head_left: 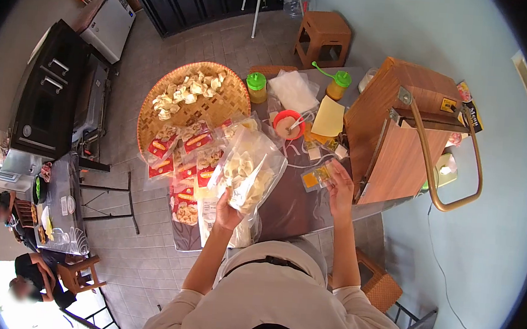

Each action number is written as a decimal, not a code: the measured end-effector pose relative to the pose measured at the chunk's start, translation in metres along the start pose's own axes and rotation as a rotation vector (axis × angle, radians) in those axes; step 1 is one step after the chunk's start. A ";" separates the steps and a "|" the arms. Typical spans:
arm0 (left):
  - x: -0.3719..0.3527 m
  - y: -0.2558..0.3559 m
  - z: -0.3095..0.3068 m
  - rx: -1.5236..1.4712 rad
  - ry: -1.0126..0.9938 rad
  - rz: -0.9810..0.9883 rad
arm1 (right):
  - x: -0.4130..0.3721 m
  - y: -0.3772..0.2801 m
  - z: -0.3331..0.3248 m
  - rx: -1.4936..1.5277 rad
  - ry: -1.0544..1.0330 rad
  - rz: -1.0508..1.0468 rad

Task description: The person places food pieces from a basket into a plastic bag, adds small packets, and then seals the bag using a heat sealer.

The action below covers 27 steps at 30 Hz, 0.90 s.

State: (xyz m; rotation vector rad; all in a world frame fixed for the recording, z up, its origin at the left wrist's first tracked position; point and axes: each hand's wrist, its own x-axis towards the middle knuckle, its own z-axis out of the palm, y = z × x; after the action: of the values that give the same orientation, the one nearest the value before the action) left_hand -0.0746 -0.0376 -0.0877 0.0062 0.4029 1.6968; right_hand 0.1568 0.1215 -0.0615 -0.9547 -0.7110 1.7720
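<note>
My left hand (228, 212) is closed round the lower edge of a clear plastic bag (251, 175) with pale, crinkled crackers inside. The bag is tilted up over the table. To its right, my right hand (340, 186) pinches a small clear sachet (317, 177) with yellow-orange contents, held apart from the bag. Beneath and left of the bag lie several packets (187, 172) with red labels. A round woven tray (147, 118) behind them carries a heap of loose pale crackers (189, 89).
A red bowl (301, 128) with a spoon, yellow paper (329, 116), white plastic sheets (294, 91) and green-lidded bottles (256, 88) stand at the table's back. A wooden box (377, 130) with a metal handle blocks the right. Two people (35, 273) are far left.
</note>
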 end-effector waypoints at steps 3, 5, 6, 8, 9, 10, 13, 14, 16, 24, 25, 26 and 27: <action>-0.001 0.000 0.000 0.009 0.005 0.001 | -0.002 -0.001 0.006 -0.192 -0.053 -0.078; -0.001 0.000 -0.001 0.021 0.005 0.004 | -0.004 -0.003 0.012 -0.244 -0.083 -0.134; -0.001 0.000 -0.001 0.023 0.001 0.005 | -0.006 -0.005 0.015 -0.297 -0.113 -0.190; -0.001 0.000 -0.001 0.024 -0.004 0.007 | -0.008 -0.008 0.020 -0.306 -0.125 -0.217; -0.002 0.000 0.000 0.031 0.005 0.008 | -0.009 -0.010 0.023 -0.316 -0.137 -0.243; -0.002 0.000 0.001 0.038 0.013 0.009 | -0.011 -0.012 0.027 -0.316 -0.138 -0.244; -0.003 0.001 0.003 0.042 0.010 0.013 | -0.015 -0.016 0.037 -0.268 -0.120 -0.262; -0.003 0.001 0.002 0.041 0.010 0.013 | -0.016 -0.017 0.039 -0.290 -0.105 -0.281; -0.003 0.001 -0.001 0.000 -0.022 0.005 | -0.018 -0.021 0.043 -0.312 -0.092 -0.299; -0.006 0.002 -0.003 -0.026 -0.025 -0.010 | -0.023 -0.026 0.045 -0.401 -0.128 -0.370; -0.006 0.002 -0.002 -0.019 -0.019 -0.010 | -0.023 -0.025 0.044 -0.402 -0.130 -0.371; -0.006 0.002 -0.001 -0.020 -0.020 -0.009 | -0.023 -0.025 0.042 -0.447 -0.135 -0.395; -0.005 0.002 -0.001 -0.017 -0.020 0.000 | -0.022 -0.023 0.040 -0.493 -0.140 -0.420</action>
State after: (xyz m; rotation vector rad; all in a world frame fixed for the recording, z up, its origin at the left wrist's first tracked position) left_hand -0.0759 -0.0432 -0.0868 0.0109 0.3735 1.6985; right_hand 0.1392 0.1075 -0.0156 -0.9156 -1.3734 1.3219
